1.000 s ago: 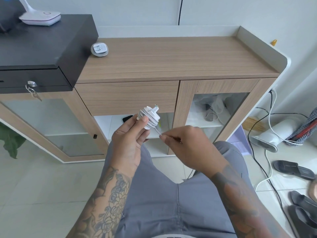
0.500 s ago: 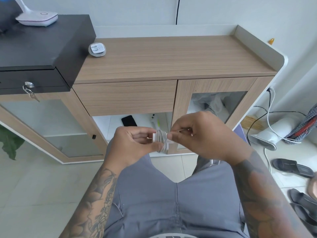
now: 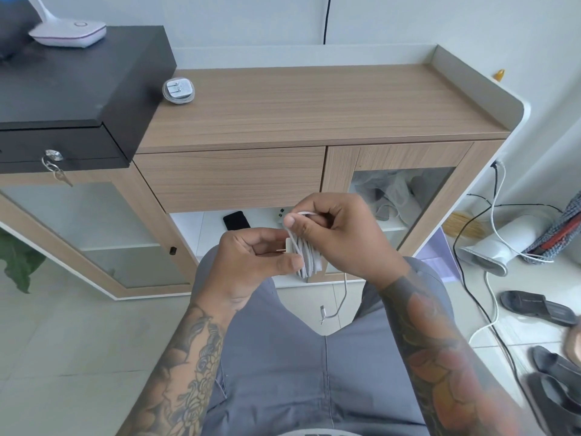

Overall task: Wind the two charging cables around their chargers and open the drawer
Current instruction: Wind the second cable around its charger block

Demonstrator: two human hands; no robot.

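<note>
My left hand grips a white charger with several turns of white cable round it, held above my lap. My right hand pinches a loop of that cable at the charger's top. The cable's loose end hangs down between my knees, its plug showing. A second white charger, wound in its cable, lies on the wooden cabinet top at the back left. The wooden drawer under the top is closed.
A black lockbox with keys sits at the cabinet's left, a white lamp base on it. A black phone lies on the shelf under the drawer. Cables, a white appliance and sandals cover the floor at right.
The charger turned from prongs-up to lying sideways between my hands. My right hand rose from pulling the cable below it to laying a loop over its top, leaving a short tail.
</note>
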